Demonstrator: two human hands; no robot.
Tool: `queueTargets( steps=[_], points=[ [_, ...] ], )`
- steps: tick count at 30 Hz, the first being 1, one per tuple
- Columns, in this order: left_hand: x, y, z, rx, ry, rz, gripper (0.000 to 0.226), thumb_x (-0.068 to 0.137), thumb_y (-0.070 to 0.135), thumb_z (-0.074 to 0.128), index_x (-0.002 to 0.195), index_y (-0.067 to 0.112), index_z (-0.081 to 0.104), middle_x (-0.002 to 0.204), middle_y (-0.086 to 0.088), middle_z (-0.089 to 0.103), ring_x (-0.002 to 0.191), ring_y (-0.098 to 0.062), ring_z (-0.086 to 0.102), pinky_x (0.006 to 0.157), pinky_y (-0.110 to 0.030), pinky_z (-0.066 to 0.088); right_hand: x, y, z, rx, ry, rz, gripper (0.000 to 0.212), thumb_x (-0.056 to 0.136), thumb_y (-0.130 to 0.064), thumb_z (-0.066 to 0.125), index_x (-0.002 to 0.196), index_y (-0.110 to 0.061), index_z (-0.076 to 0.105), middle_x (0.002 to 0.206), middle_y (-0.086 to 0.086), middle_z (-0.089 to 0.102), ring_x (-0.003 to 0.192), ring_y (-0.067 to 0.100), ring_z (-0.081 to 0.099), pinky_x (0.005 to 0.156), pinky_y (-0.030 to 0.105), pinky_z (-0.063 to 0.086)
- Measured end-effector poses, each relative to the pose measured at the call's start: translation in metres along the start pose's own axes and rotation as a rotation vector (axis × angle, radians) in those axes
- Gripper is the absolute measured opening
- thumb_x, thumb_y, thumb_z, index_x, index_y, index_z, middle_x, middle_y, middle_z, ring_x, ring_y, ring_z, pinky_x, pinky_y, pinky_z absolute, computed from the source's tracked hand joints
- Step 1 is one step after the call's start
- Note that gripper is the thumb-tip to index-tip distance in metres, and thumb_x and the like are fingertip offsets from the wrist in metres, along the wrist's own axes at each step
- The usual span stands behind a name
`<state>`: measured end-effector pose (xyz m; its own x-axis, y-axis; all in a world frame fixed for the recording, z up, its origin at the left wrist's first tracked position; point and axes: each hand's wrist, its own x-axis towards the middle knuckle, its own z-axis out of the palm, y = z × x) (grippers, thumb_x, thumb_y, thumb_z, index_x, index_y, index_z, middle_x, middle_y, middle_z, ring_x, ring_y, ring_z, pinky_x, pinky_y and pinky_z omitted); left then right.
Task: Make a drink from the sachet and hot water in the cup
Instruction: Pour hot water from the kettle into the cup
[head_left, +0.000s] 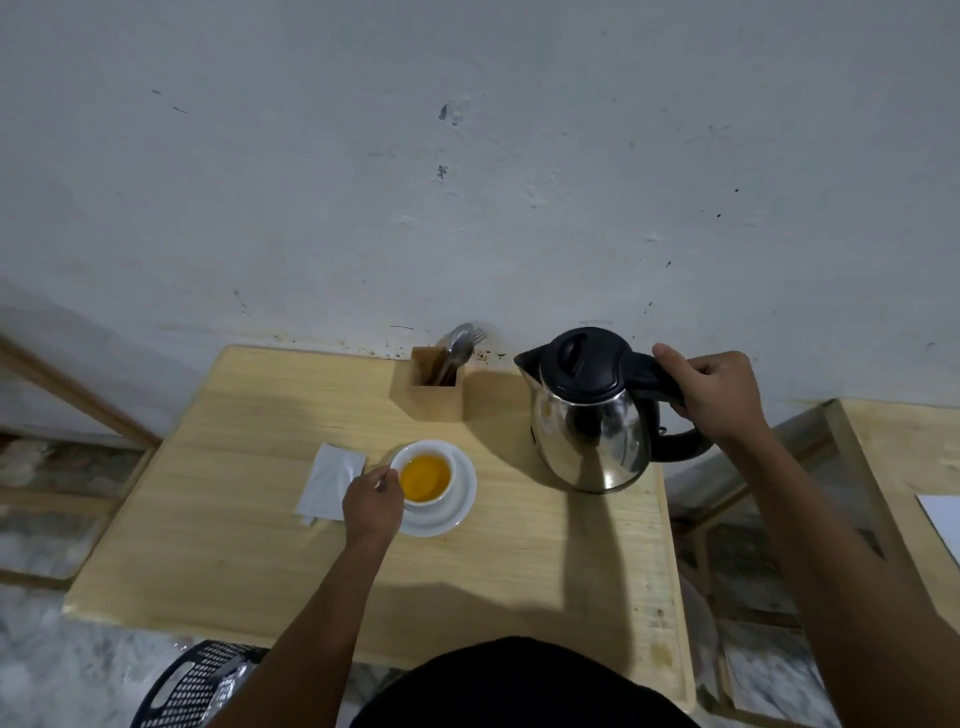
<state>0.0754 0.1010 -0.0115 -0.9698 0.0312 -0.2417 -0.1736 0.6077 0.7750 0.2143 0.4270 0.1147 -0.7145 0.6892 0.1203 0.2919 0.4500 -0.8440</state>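
Two bare hands are at work over a pale wooden surface set against a grey wall. The right hand is wrapped around the black handle of a steel kettle, fingers curled tight and thumb lying along the top; the kettle stands upright at the far right of the surface, lid closed, spout pointing left. The left hand sits at the near-left edge of a white cup, its fingers pinched on a thin, pale item at the rim, too small to make out. The cup holds orange liquid and stands on a white saucer. A white sachet lies flat just left of the saucer, partly under the left hand. Behind the cup, near the wall, a wooden holder carries spoons and a fork. A black perforated basket shows below the near edge.
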Motion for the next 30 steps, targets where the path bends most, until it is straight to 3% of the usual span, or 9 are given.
queueTargets(
  steps=[4, 7, 10, 15, 21, 24, 27, 30],
  points=[
    [-0.003, 0.003, 0.001, 0.060, 0.028, 0.014, 0.030, 0.096, 0.015, 0.046, 0.103, -0.004, 0.069, 0.101, -0.024, 0.070, 0.099, -0.036, 0.062, 0.080, -0.030, 0.036, 0.006, 0.013, 0.001, 0.058, 0.080, 0.037, 0.066, 0.092, -0.033, 0.062, 0.043, 0.008, 0.048, 0.044, 0.028, 0.047, 0.038, 0.021, 0.040, 0.045, 0.022, 0.035],
    [-0.004, 0.006, 0.003, 0.092, 0.044, 0.014, 0.032, 0.097, 0.016, 0.045, 0.105, -0.004, 0.068, 0.101, -0.023, 0.070, 0.100, -0.036, 0.062, 0.087, -0.037, 0.044, 0.012, 0.024, 0.001, 0.076, 0.098, 0.037, 0.065, 0.093, -0.031, 0.061, 0.044, 0.010, 0.050, 0.043, 0.025, 0.048, 0.035, 0.017, 0.039, 0.042, 0.017, 0.033],
    [-0.006, 0.008, 0.006, 0.159, 0.040, 0.039, 0.032, 0.098, 0.014, 0.043, 0.106, -0.007, 0.066, 0.101, -0.025, 0.070, 0.098, -0.039, 0.062, 0.088, -0.042, 0.046, 0.019, 0.034, 0.000, 0.088, 0.101, 0.031, 0.062, 0.093, -0.030, 0.061, 0.039, -0.002, 0.050, 0.039, 0.015, 0.047, 0.032, 0.013, 0.038, 0.042, 0.016, 0.033],
    [-0.006, 0.008, 0.011, 0.200, 0.076, 0.068, 0.030, 0.097, 0.008, 0.043, 0.102, -0.010, 0.067, 0.095, -0.029, 0.070, 0.092, -0.044, 0.062, 0.083, -0.046, 0.047, 0.035, 0.045, -0.003, 0.111, 0.043, 0.013, 0.062, 0.093, -0.027, 0.062, 0.043, 0.008, 0.051, 0.042, 0.016, 0.049, 0.031, 0.011, 0.039, 0.040, 0.014, 0.032],
    [-0.007, 0.009, 0.017, 0.180, 0.098, 0.034, 0.030, 0.096, 0.010, 0.044, 0.101, -0.007, 0.067, 0.094, -0.028, 0.070, 0.091, -0.044, 0.063, 0.080, -0.044, 0.047, 0.053, 0.061, 0.000, 0.164, -0.001, -0.014, 0.063, 0.093, -0.026, 0.061, 0.048, 0.016, 0.051, 0.045, 0.033, 0.050, 0.038, 0.023, 0.043, 0.045, 0.024, 0.037],
    [-0.005, 0.009, 0.017, 0.124, 0.086, -0.078, 0.031, 0.096, 0.019, 0.044, 0.109, 0.000, 0.066, 0.104, -0.023, 0.069, 0.101, -0.041, 0.062, 0.084, -0.040, 0.048, 0.059, 0.070, 0.004, 0.218, -0.059, -0.002, 0.072, 0.086, -0.042, 0.061, 0.048, 0.017, 0.047, 0.045, 0.034, 0.046, 0.040, 0.024, 0.042, 0.049, 0.032, 0.036],
    [-0.005, 0.005, 0.018, 0.105, 0.092, -0.023, 0.031, 0.097, 0.016, 0.044, 0.102, -0.001, 0.069, 0.095, -0.025, 0.070, 0.093, -0.038, 0.062, 0.079, -0.036, 0.042, 0.063, 0.072, 0.002, 0.240, -0.111, 0.008, 0.074, 0.079, -0.052, 0.058, 0.045, 0.012, 0.046, 0.043, 0.030, 0.044, 0.037, 0.023, 0.040, 0.048, 0.031, 0.035],
    [-0.008, 0.006, 0.019, 0.106, 0.111, -0.006, 0.031, 0.097, 0.013, 0.044, 0.099, -0.005, 0.069, 0.091, -0.027, 0.070, 0.087, -0.037, 0.062, 0.075, -0.034, 0.039, 0.070, 0.072, 0.000, 0.200, -0.129, 0.019, 0.065, 0.086, -0.046, 0.059, 0.040, -0.001, 0.046, 0.038, 0.013, 0.043, 0.035, 0.021, 0.041, 0.049, 0.030, 0.036]
  ],
)
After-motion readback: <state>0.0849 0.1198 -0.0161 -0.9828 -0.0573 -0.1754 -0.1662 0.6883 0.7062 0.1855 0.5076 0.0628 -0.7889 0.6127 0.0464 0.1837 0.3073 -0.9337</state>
